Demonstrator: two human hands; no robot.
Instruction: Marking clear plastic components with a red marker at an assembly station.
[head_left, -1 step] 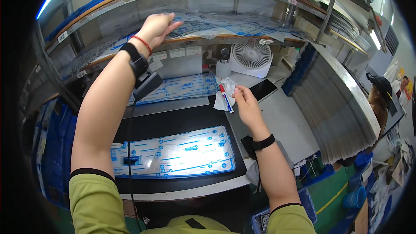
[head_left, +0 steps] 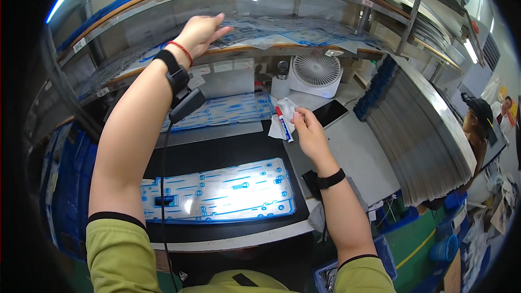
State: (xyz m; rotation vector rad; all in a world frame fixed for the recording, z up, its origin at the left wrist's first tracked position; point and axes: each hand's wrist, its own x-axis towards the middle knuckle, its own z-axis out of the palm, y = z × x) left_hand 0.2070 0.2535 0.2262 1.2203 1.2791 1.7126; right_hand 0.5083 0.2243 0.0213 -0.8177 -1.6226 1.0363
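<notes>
My left hand [head_left: 202,35] reaches up to the shelf above the bench, its fingers apart beside clear sheets with blue line patterns [head_left: 260,27]. No object shows plainly between those fingers. Lower down, my right hand [head_left: 312,133] is closed, thumb against curled fingers; whatever it may hold is hidden. Close by its fingertips are a red-capped marker [head_left: 284,125] and a crumpled white tissue [head_left: 277,129]. In front of me a silvery panel with blue markings [head_left: 217,190] lies flat on the black mat [head_left: 228,154].
Behind the mat lies a stack of blue-patterned sheets [head_left: 228,109]. A white fan [head_left: 316,73], a bottle [head_left: 280,84] and a black phone [head_left: 331,113] stand or lie beyond my right hand. Tall stacked metal sheets [head_left: 429,130] rise at the right. A cable [head_left: 163,195] hangs from my left wrist device.
My left hand has shifted very slightly to the right and up along the shelf. The right hand, marker and panel stay where they were.
</notes>
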